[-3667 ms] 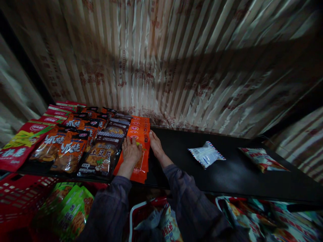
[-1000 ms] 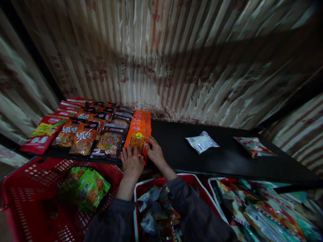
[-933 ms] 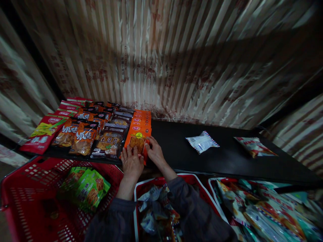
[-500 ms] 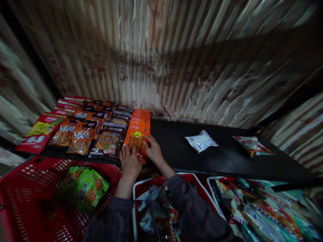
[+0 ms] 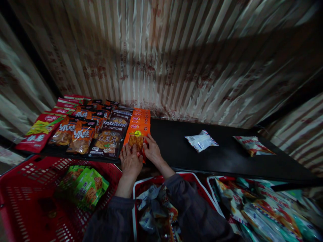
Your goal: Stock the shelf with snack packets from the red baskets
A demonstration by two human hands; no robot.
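Observation:
Overlapping orange snack packets [image 5: 137, 129] form a row on the black shelf, from its back to its front edge. My left hand [image 5: 131, 163] lies with fingers spread on the lower part of the front packet. Against that packet's right side rests my right hand [image 5: 152, 149], fingers stretched out and touching its edge. Neither hand is closed around anything. Directly left of the orange row are dark potato-slice packets [image 5: 107, 139], some overlapping. The bottom of the front orange packet is partly hidden under my fingers.
Farther left are black-and-orange packets [image 5: 82, 137] and red packets [image 5: 40, 131]. A white packet [image 5: 202, 141] and a red-and-white packet [image 5: 252, 145] lie on the shelf [image 5: 174, 144] to the right. Below stand a red basket [image 5: 22, 188] with green packets [image 5: 91, 188] and white-rimmed baskets [image 5: 134, 208] of packets.
My right hand has shifted very slightly up and left along the orange packet's edge. My left hand and the packets look almost unchanged.

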